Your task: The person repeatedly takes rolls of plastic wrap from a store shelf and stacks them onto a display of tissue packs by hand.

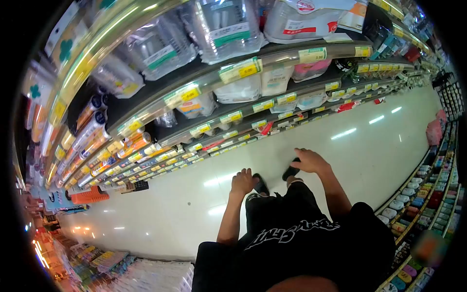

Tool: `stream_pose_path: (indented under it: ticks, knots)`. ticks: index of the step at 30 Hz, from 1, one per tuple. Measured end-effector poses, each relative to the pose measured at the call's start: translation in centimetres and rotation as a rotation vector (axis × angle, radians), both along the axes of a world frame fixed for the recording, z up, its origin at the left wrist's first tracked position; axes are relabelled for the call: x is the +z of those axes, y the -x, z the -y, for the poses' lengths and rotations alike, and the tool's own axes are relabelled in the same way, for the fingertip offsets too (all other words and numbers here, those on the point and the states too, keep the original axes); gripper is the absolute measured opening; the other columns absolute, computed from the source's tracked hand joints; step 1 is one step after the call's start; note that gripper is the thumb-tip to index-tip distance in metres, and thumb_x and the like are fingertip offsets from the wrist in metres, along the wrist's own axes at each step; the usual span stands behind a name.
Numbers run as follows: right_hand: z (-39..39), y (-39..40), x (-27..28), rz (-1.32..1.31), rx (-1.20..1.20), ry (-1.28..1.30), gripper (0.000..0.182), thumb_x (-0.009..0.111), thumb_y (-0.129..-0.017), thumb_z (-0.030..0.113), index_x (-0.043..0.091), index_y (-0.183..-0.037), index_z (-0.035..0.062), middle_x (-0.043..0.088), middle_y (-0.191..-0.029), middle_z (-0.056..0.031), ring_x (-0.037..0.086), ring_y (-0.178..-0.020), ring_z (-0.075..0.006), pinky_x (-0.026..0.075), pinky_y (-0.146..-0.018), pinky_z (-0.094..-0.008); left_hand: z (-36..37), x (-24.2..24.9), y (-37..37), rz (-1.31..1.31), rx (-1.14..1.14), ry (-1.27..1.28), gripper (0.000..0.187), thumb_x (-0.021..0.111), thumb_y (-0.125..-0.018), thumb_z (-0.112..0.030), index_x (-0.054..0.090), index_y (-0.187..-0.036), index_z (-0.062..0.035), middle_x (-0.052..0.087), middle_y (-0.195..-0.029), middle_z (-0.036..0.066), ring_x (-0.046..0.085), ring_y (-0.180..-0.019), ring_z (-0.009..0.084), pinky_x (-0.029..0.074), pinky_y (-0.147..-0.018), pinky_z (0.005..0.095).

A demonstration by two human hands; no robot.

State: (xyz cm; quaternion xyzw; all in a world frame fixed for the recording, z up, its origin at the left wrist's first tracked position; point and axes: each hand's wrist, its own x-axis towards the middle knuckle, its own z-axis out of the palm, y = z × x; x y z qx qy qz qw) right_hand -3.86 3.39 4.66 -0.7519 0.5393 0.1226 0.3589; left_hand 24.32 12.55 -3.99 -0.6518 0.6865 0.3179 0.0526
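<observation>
Both arms reach forward from a black shirt [296,243] with white lettering. My left hand [244,182] hangs over the pale floor beside a dark shoe, its fingers curled; whether anything is inside them is hidden. To the right, my right hand [310,161] is over the other dark shoe [291,169], thumb apart from the fingers, with nothing visible in it. Neither hand touches the shelves. Clear plastic packs [226,29] stand on the upper shelf, above a rail with yellow and green price tags [241,70].
Long curved shelves [209,129] with wrapped goods run across the front and left. More shelves of small packages [413,194] line the right side. An orange basket [90,195] is on the floor at the far left, with stacked goods [104,260] at the lower left.
</observation>
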Motion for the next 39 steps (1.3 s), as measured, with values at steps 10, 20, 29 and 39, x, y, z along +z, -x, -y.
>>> stream_pose_path:
  ticks: [10, 20, 29, 39]
  knots:
    - [-8.3, -2.8, 0.0, -0.002, 0.136, 0.027, 0.059, 0.063, -0.086, 0.040, 0.049, -0.125, -0.0032, 0.058, -0.119, -0.0265, 0.055, -0.114, -0.0403, 0.045, -0.096, -0.0439, -12.0, -1.2, -0.5, 0.036, -0.008, -0.118, 0.058, 0.060, -0.088, -0.049, 0.054, -0.121, -0.0015, 0.059, -0.120, 0.020, 0.059, -0.110, 0.0371, 0.048, -0.092, 0.0487]
    - [-22.3, -1.7, -3.0, 0.143, 0.129, 0.029, 0.059, 0.064, -0.085, 0.040, 0.050, -0.124, -0.0016, 0.059, -0.118, -0.0268, 0.055, -0.114, -0.0411, 0.045, -0.094, -0.0473, -23.6, 1.4, 4.5, -0.059, -0.004, -0.081, 0.058, 0.059, -0.089, -0.042, 0.050, -0.127, 0.0007, 0.058, -0.123, 0.021, 0.058, -0.111, 0.0380, 0.048, -0.092, 0.0471]
    - [-32.2, 0.2, -4.4, 0.053, 0.210, -0.212, 0.057, 0.064, -0.084, 0.043, 0.054, -0.114, -0.0042, 0.059, -0.115, -0.0291, 0.055, -0.111, -0.0421, 0.045, -0.094, -0.0454, -34.5, 0.9, 2.1, -0.012, 0.080, -0.165, 0.055, 0.060, -0.088, -0.045, 0.053, -0.120, -0.0007, 0.059, -0.122, 0.023, 0.058, -0.113, 0.0388, 0.049, -0.092, 0.0479]
    - [-31.4, -11.7, -2.2, 0.018, 0.205, 0.020, 0.059, 0.063, -0.084, 0.042, 0.052, -0.119, -0.0046, 0.062, -0.110, -0.0289, 0.058, -0.106, -0.0424, 0.046, -0.091, -0.0460, -35.1, 2.4, -7.6, -0.069, 0.090, 0.113, 0.058, 0.056, -0.091, -0.045, 0.052, -0.124, 0.0014, 0.059, -0.121, 0.021, 0.058, -0.111, 0.0378, 0.049, -0.092, 0.0483]
